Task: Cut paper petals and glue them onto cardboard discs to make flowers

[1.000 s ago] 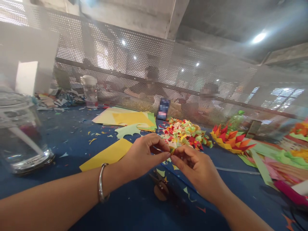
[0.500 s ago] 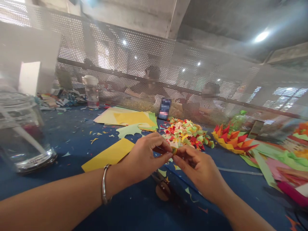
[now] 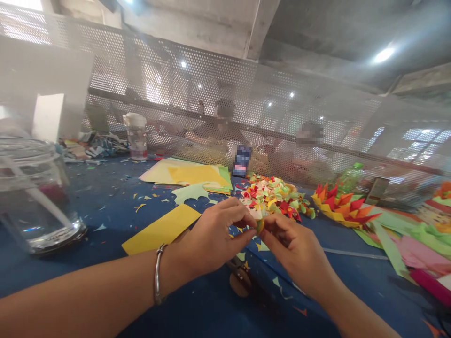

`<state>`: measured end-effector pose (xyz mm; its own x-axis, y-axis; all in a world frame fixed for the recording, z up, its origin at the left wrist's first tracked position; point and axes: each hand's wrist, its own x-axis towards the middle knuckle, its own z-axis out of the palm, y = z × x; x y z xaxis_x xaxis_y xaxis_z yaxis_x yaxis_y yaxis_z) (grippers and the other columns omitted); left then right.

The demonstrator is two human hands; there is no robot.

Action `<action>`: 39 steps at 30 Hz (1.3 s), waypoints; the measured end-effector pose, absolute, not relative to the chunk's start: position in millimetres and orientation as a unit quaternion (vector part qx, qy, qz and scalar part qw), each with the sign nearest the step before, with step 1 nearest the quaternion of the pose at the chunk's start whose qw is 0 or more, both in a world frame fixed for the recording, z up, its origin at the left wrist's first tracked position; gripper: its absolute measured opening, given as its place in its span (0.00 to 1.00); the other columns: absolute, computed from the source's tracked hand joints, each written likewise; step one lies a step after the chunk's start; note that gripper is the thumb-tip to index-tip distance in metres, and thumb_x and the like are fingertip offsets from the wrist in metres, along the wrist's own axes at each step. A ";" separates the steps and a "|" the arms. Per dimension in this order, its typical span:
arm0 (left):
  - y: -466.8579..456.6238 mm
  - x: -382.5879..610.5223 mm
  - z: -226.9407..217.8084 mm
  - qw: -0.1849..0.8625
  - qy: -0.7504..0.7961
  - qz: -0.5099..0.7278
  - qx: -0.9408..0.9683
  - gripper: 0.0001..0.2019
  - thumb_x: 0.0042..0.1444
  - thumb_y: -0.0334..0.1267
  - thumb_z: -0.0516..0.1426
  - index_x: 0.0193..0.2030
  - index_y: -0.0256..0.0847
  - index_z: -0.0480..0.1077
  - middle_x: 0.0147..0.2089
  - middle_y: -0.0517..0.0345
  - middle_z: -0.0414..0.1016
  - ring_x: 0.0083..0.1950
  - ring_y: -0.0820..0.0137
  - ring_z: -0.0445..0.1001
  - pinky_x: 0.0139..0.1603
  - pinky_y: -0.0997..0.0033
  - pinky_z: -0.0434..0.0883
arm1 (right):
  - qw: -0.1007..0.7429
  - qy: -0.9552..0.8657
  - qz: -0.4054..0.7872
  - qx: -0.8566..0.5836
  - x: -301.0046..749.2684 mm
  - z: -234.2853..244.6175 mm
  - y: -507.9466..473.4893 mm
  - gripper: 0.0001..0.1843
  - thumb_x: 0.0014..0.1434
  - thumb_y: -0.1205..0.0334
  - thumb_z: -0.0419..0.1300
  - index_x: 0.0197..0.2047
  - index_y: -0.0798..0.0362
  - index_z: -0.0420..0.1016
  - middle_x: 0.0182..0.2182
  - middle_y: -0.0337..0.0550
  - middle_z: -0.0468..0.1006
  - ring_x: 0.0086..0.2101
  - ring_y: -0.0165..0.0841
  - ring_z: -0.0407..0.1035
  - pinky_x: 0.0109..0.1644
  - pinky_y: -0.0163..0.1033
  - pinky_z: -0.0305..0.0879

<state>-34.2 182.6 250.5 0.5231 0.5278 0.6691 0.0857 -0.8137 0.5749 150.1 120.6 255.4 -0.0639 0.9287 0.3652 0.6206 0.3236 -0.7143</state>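
Between my fingertips is a small folded piece of yellow paper (image 3: 260,226), partly covered by the fingers. My left hand (image 3: 216,234) pinches at its left side with thumb and forefinger, and a silver bangle circles that wrist. From the right, my right hand (image 3: 298,246) grips the same piece between thumb and curled fingers. Below the hands, dark-handled scissors (image 3: 241,276) lie on the blue table, partly in shadow. Just beyond the fingers rises a heap of small folded paper pieces (image 3: 276,195) in red, yellow, green and cream. A yellow paper strip (image 3: 160,230) lies beside my left wrist.
Stacked coloured sheets (image 3: 197,174) and a cut green sheet (image 3: 190,192) lie farther back. A clear jar (image 3: 38,202) stands left. Behind are a phone (image 3: 242,160) and a perforated screen (image 3: 169,94). At right sits an orange-and-yellow pointed paper piece (image 3: 343,206). Scraps litter the table.
More of the yellow paper piece now shows between my fingertips, and the left fingers have shifted slightly. The whole view has moved a little; the table things stay in place.
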 end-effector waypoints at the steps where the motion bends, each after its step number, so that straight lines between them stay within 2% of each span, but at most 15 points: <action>1: 182.0 -34.4 250.8 0.247 0.180 0.454 0.837 0.03 0.55 0.30 0.58 0.35 0.40 0.73 0.37 0.58 0.72 0.38 0.72 0.72 0.42 0.71 0.73 | 0.408 -0.703 0.189 -0.551 150.2 255.2 120.5 0.08 0.63 0.56 0.56 0.37 0.51 0.71 0.26 0.36 0.70 0.24 0.29 0.61 0.27 0.35 0.58; 5: 180.3 -35.4 253.9 0.274 0.173 0.456 0.829 0.05 0.56 0.29 0.57 0.35 0.39 0.73 0.35 0.58 0.72 0.37 0.74 0.72 0.40 0.74 0.72 | 0.408 -0.703 0.204 -0.545 149.5 255.9 119.1 0.08 0.63 0.56 0.57 0.37 0.51 0.71 0.26 0.36 0.69 0.25 0.29 0.60 0.27 0.35 0.58; 13: 184.2 -35.7 255.5 0.373 0.213 0.440 0.788 0.03 0.56 0.34 0.58 0.36 0.38 0.73 0.31 0.61 0.75 0.31 0.75 0.71 0.33 0.76 0.69 | 0.398 -0.701 0.183 -0.562 145.9 259.7 117.1 0.07 0.62 0.57 0.56 0.36 0.51 0.71 0.23 0.34 0.66 0.22 0.29 0.59 0.23 0.34 0.57; 17: 186.5 -35.3 254.6 0.381 0.238 0.424 0.786 0.04 0.55 0.36 0.59 0.35 0.38 0.73 0.29 0.60 0.74 0.29 0.75 0.69 0.31 0.75 0.68 | 0.389 -0.709 0.175 -0.562 146.9 259.5 116.9 0.07 0.62 0.58 0.56 0.36 0.51 0.71 0.22 0.34 0.67 0.21 0.29 0.60 0.24 0.34 0.59; 23: 185.7 -35.8 255.0 0.376 0.235 0.413 0.796 0.06 0.55 0.37 0.58 0.35 0.38 0.73 0.31 0.59 0.75 0.30 0.74 0.70 0.32 0.73 0.68 | 0.391 -0.709 0.169 -0.562 147.6 258.1 116.8 0.07 0.62 0.58 0.56 0.36 0.51 0.71 0.21 0.34 0.65 0.21 0.29 0.58 0.23 0.34 0.56; 27: 187.1 -36.6 253.7 0.408 0.228 0.411 0.783 0.07 0.56 0.39 0.59 0.35 0.38 0.73 0.29 0.61 0.73 0.28 0.75 0.68 0.29 0.75 0.66 | 0.393 -0.707 0.165 -0.565 146.1 258.1 116.7 0.07 0.61 0.59 0.56 0.35 0.51 0.71 0.21 0.33 0.64 0.21 0.28 0.57 0.23 0.34 0.55; 31: 190.9 -36.6 250.9 0.468 0.212 0.392 0.763 0.08 0.54 0.39 0.62 0.38 0.38 0.72 0.32 0.59 0.75 0.31 0.74 0.71 0.33 0.73 0.69 | 0.390 -0.705 0.164 -0.569 145.9 258.3 116.2 0.07 0.61 0.58 0.55 0.35 0.51 0.71 0.19 0.32 0.63 0.19 0.28 0.57 0.22 0.34 0.54; 39: 195.4 -37.7 248.8 0.521 0.179 0.374 0.746 0.11 0.52 0.39 0.64 0.40 0.37 0.70 0.36 0.57 0.75 0.37 0.71 0.74 0.41 0.69 0.72 | 0.379 -0.711 0.170 -0.567 147.6 257.4 117.6 0.07 0.61 0.59 0.55 0.36 0.51 0.71 0.21 0.33 0.64 0.20 0.28 0.57 0.23 0.34 0.54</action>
